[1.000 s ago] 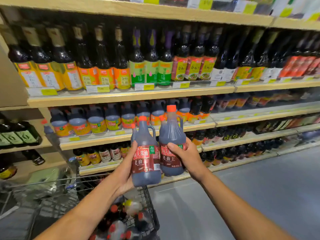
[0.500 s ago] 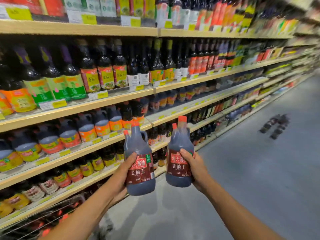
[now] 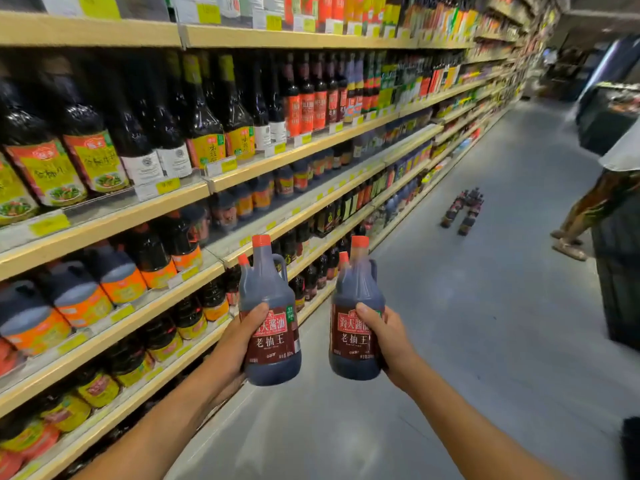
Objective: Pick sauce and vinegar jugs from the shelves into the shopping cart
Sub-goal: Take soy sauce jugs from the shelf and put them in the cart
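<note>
Sauce jugs (image 3: 266,289) now farther apart

One head-worn wide-angle camera faces forward along the aisle (image 3: 467,323), seemingly tilted down (shelves (image 3: 104,233) close on its left); left jug (image 3: 266,292) and right jug (image 3: 356,289) near.

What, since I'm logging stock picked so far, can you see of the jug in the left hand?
The jug is dark plastic, seemingly full of near-black sauce, with an orange-red cap, a smaller orange cap beside it and a loop grip at the shoulder. A dark red label with white characters covers its body. It is upright in the air before the shelves; the left hand curls round its lower half, thumb on the label. Nothing else touches it.
</note>
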Motion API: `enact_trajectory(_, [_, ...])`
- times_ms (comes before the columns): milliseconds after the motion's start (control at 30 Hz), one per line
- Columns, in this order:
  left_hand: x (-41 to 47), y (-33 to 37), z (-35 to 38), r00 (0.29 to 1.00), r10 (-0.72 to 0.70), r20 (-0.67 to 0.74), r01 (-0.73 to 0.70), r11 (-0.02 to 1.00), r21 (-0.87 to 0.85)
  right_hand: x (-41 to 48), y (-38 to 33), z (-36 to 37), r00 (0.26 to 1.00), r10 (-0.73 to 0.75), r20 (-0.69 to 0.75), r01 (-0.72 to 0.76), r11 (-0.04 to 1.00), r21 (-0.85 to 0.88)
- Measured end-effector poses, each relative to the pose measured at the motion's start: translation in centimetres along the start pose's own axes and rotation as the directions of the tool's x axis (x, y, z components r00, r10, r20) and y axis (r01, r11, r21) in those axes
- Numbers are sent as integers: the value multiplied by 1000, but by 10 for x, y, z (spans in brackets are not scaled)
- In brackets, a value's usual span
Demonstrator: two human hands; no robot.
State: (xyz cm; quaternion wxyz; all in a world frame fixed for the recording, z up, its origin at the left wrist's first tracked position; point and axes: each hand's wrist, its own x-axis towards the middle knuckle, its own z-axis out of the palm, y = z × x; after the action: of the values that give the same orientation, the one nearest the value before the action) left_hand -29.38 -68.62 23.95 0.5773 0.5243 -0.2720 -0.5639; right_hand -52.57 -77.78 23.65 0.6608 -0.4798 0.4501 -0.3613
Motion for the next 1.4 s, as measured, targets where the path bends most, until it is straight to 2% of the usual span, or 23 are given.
enact_trajectory(267, [97,25,-2,996,-53,66,48,996,78,67,-23,-10,993,-23,-117,30,998,58])
enact_trajectory(433, [136,39,-1,990,-9,141,2,999,48,109,-33,-11,993,-30,-115,33,999,23])
enact_trajectory(600, [172,47,-6,992,16,124,-22,998,52,161,-40,-5,998,-53,-44,53,999,-2])
enact_trajectory(800, [216,54,-15,999,30,-38,-27,997,77,243,-44,4,994,-59,94,61,998,-16])
enact_trajectory(1000, [259,64,-11,959,80,-271,-93,995,-33,328,-57,15,954,5,300,2,1000,-24])
enact_trajectory(1167, [277,64,3,900,120,-418,-160,985,-62,381,-68,19,846,153,511,-152,987,-44])
enact_trajectory(1400, [269,45,25,782,119,-611,-244,962,-124,420,-70,33,664,272,696,-220,961,-166])
